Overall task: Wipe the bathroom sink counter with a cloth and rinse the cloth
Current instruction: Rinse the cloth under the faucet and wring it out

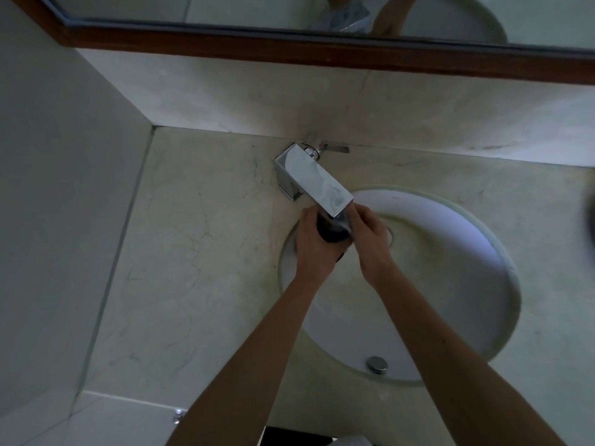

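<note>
Two hands, left hand (314, 244) and right hand (370, 235), grip dark wadded cloth (333, 231) under square chrome faucet (317, 181), sink's ten o'clock; rinsing stage, wiping seemingly done.

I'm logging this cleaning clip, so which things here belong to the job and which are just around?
In use:
dark cloth, held by left hand and right hand
faucet
sink basin
counter

Just there:
mirror
overflow cap
</note>
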